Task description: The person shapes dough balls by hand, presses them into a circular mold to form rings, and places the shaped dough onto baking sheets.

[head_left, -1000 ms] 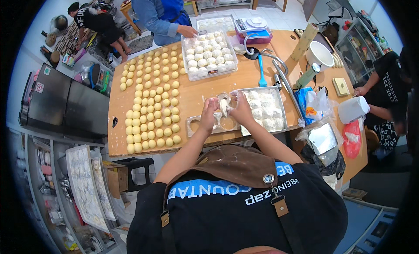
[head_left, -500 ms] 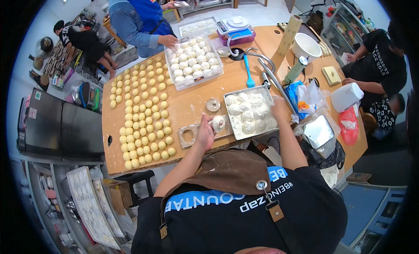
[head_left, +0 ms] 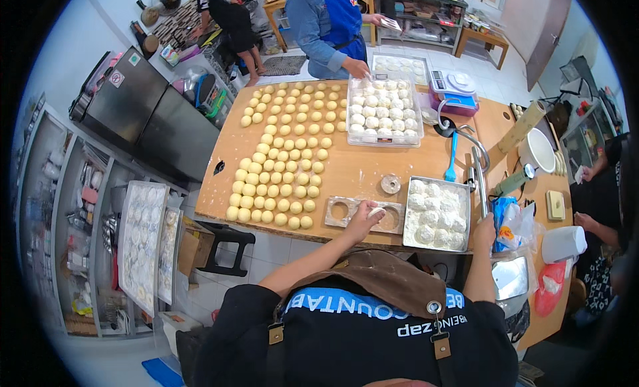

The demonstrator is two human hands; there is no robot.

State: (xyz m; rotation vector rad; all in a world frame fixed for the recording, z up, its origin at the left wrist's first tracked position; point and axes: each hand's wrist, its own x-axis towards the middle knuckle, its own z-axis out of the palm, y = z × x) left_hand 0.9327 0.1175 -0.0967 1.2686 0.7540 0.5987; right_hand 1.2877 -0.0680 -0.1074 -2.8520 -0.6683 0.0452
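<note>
Near the table's front edge, my left hand [head_left: 363,222] pinches a small whitish dough piece [head_left: 377,212] over the right hole of a flat two-holed mould [head_left: 331,215]. The fingers partly cover the dough. A pale round disc [head_left: 391,183] lies just behind the mould. To its right, a metal tray [head_left: 405,217] holds floured dough balls [head_left: 441,238] in loose white flour. Past the tray's right side, my right hand [head_left: 485,234] is closed around the near end of a long metal bar [head_left: 478,177].
Rows of yellow balls [head_left: 272,189] cover the table's left. Behind stands a clear plastic box [head_left: 384,139] of white balls, with a co-worker's hand [head_left: 357,68] at it. A blue brush [head_left: 453,157], kitchen scale [head_left: 454,82], white bowl [head_left: 536,151] and plastic bags [head_left: 516,222] are rightward.
My left hand has brought the dough piece down to the mould's right hole. My right hand has moved from the tray's right edge to the bar's end. The view has turned.
</note>
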